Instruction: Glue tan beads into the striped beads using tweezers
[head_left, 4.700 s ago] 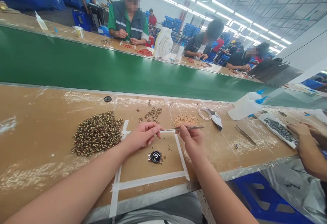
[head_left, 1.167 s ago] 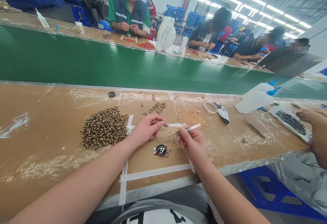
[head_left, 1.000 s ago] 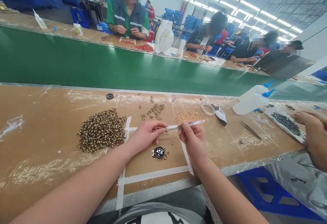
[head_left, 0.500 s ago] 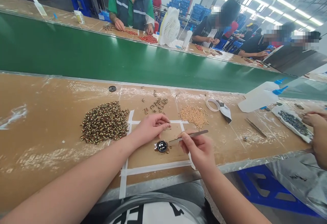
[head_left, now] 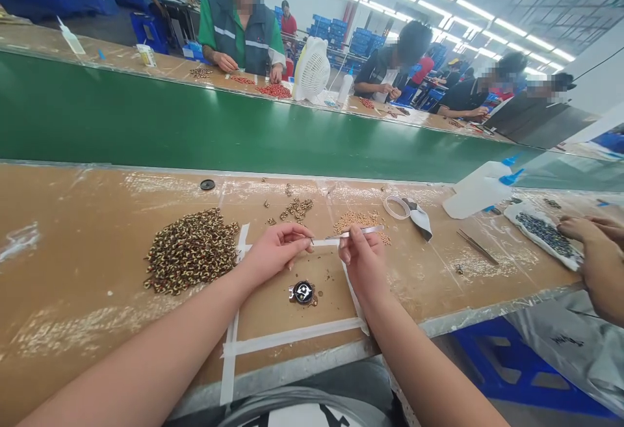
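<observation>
My left hand (head_left: 277, 249) has thumb and fingers pinched on a small dark piece, too tiny to make out well. In my right hand (head_left: 364, 258) are metal tweezers (head_left: 366, 229), their tips pointing left, a short gap from my left fingertips. Below both hands a small round black dish (head_left: 303, 293) with a glossy dark surface sits on the table (head_left: 273, 316), dark spots around it. Left of my left hand lies a large heap of small brown-and-cream pieces (head_left: 188, 251). Behind the hands are a few similar loose pieces (head_left: 298, 208) and a pile of small beige beads (head_left: 355, 219).
White tape (head_left: 297, 336) frames the work spot. To the right lie a tape roll (head_left: 396, 207), white bottles with blue tips (head_left: 475, 194), spare tweezers (head_left: 478, 247) and a tray of dark pieces (head_left: 541, 232) beside a co-worker's hand (head_left: 597, 251). A green belt (head_left: 195, 121) runs behind.
My right hand has raised the tweezers up and away from the black dish, toward my left fingertips. The left hand stays pinched. The whole view has shifted slightly.
</observation>
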